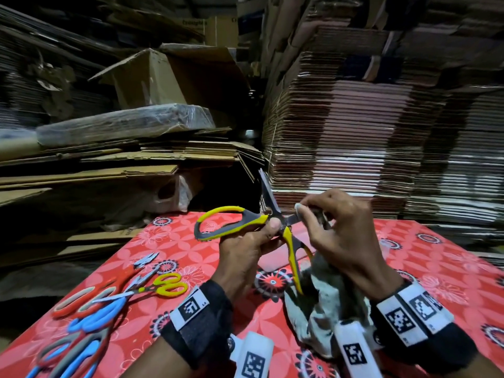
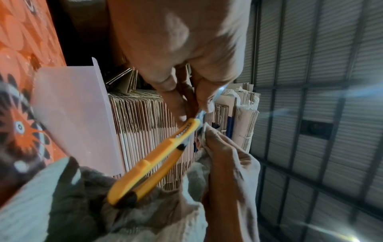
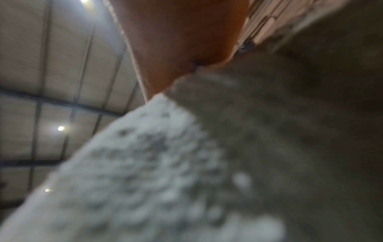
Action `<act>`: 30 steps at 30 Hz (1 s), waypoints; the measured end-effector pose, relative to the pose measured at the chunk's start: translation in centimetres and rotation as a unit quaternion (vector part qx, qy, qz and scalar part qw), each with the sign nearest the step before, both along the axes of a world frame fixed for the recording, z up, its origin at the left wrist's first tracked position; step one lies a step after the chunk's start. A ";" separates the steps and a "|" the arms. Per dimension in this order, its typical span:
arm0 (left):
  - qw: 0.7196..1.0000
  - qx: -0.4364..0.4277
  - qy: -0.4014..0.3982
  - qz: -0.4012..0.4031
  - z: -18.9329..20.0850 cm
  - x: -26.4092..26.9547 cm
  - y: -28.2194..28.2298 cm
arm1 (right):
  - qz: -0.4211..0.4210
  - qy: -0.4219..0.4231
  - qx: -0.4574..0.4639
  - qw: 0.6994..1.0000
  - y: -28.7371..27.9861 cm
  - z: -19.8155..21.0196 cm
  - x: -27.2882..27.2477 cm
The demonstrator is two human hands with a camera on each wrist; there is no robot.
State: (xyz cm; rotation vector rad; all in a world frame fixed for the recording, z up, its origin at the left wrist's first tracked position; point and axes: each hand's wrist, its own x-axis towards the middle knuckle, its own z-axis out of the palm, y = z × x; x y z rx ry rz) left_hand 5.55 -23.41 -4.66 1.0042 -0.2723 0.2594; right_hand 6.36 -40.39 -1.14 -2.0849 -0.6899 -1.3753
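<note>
A pair of yellow-and-grey scissors (image 1: 231, 222) is held up over the red flowered table (image 1: 409, 257) with its blades spread apart. My left hand (image 1: 251, 246) grips it near the pivot, thumb on top. My right hand (image 1: 341, 236) pinches a dirty white cloth (image 1: 321, 304) around the right-pointing blade; the other blade points up. In the left wrist view a yellow handle (image 2: 153, 162) runs down to the cloth (image 2: 145, 217) below the left hand (image 2: 186, 91). The right wrist view shows mostly the blurred cloth (image 3: 165, 172) under the right hand (image 3: 186, 41).
Several other scissors lie at the table's left front: small yellow-handled ones (image 1: 166, 286), blue ones (image 1: 98, 312), red ones (image 1: 79, 298). Stacks of flattened cardboard (image 1: 354, 132) rise close behind the table, with more cardboard and an open box (image 1: 152, 77) at left.
</note>
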 end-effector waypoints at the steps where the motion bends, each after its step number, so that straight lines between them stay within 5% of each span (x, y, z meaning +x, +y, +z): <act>1: 1.000 -0.009 0.000 -0.002 0.1 0.0 0.0 | 0.015 -0.001 -0.005 1.000 0.2 -0.1 -0.2; 11: 0.999 -0.038 0.019 -0.031 0.6 0.0 0.5 | 0.091 0.011 0.006 0.996 1.2 -0.5 -0.6; 23: 1.000 -0.017 0.004 -0.014 0.4 -0.2 0.4 | 0.010 -0.018 0.039 0.999 1.7 -0.5 -0.7; 30: 0.999 -0.032 0.009 -0.007 0.2 -0.2 0.2 | 0.087 0.042 -0.020 0.995 1.3 -0.3 0.1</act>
